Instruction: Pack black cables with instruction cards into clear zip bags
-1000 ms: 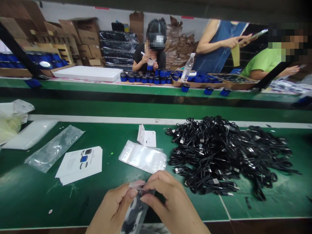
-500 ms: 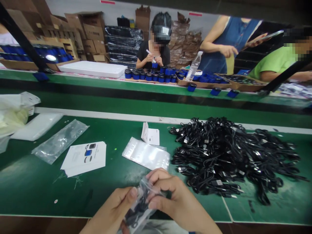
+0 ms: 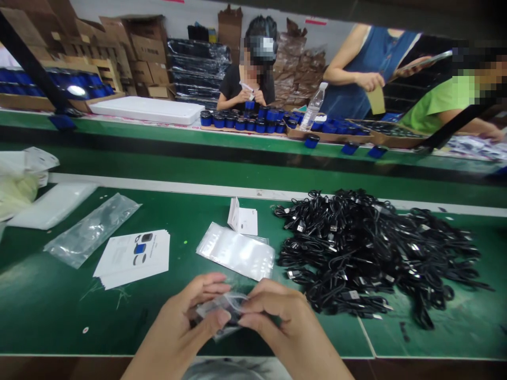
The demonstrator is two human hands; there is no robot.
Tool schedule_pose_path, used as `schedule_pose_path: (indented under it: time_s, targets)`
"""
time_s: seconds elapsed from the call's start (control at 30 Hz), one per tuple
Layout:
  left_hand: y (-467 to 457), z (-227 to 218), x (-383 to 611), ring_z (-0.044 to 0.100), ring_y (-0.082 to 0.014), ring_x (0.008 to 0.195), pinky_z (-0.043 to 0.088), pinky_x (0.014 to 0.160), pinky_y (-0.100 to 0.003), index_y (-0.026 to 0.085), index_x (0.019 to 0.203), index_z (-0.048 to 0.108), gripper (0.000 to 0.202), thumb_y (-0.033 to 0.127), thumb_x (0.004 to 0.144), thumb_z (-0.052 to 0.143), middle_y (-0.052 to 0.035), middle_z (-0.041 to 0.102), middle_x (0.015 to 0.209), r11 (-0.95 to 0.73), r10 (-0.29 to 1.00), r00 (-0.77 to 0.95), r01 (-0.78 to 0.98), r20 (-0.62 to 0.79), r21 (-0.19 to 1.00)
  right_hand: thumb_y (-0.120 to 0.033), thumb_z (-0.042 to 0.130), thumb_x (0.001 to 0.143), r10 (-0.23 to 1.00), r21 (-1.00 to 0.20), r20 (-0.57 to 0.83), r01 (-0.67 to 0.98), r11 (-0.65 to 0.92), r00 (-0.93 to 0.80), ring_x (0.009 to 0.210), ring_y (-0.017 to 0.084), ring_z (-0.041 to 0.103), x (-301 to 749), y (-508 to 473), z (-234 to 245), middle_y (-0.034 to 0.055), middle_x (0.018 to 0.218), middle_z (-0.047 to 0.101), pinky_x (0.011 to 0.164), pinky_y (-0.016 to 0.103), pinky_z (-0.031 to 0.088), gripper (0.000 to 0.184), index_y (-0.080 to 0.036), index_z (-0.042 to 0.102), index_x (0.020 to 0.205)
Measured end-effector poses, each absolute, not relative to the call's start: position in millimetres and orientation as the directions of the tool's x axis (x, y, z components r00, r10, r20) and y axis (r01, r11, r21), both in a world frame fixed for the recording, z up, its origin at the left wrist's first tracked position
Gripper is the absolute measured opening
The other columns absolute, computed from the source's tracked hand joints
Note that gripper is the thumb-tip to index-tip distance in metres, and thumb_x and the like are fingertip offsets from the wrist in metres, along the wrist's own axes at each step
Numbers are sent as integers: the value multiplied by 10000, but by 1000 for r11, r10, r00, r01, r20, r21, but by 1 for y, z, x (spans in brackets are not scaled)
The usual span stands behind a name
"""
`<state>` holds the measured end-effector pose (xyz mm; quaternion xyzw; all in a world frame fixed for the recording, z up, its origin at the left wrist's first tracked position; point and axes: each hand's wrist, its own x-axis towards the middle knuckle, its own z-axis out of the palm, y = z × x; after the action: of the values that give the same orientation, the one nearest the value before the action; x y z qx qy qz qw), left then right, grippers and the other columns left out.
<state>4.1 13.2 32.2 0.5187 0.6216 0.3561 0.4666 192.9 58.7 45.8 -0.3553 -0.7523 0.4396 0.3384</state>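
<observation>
Between my two hands, near the front edge of the bench, is a small clear plastic bag (image 3: 227, 305) with something dark inside, likely a black cable. My left hand (image 3: 190, 311) wraps round the bag's left side, thumb on top. At the bag's upper right edge, my right hand (image 3: 273, 311) pinches the plastic between thumb and fingers. Just beyond my hands lies a stack of flat clear bags (image 3: 237, 250). A folded white leaflet (image 3: 246, 219) rests behind that stack. To the right spreads a large pile of black USB cables (image 3: 368, 253).
Printed white sheets (image 3: 132, 258) and a long clear plastic bag (image 3: 93, 229) lie on the green bench (image 3: 174, 327) to the left. Across a raised green ledge, co-workers sit or stand behind blue jars (image 3: 249, 124), a water bottle (image 3: 315, 107) and a white foam slab (image 3: 148, 110).
The bag has been raised and turned flatter between my hands. My left hand has shifted up, its fingers now behind the bag; my right hand has moved slightly right along its edge.
</observation>
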Motion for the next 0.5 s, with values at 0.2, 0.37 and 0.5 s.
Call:
schedule_pose_path:
  time_s: [0.2,0.37,0.5]
  targets:
    - [20,33,3,652,-231,1039,159,1107,-602,383,922,690,149,380,830,573,53,746,983,-147,989,75,590,127,794,-127,609,833,771,-802,301,289,523,-561,649,134,592,189,57,45,19,715,644,594,236,433,132,-183,708,767]
    - [19,35,6,703,-179,808,205,1130,-535,324,773,694,158,359,843,557,61,735,777,-130,992,74,530,107,838,-129,515,865,734,-757,319,305,579,-600,637,151,586,189,58,44,32,700,640,576,251,434,197,-180,678,766]
    - [16,38,8,603,-259,1102,405,1012,-423,284,700,667,179,431,777,600,29,717,771,74,983,-185,453,13,888,-166,540,847,884,-890,218,288,354,-413,707,143,611,190,57,39,13,773,656,647,237,464,104,-194,610,919]
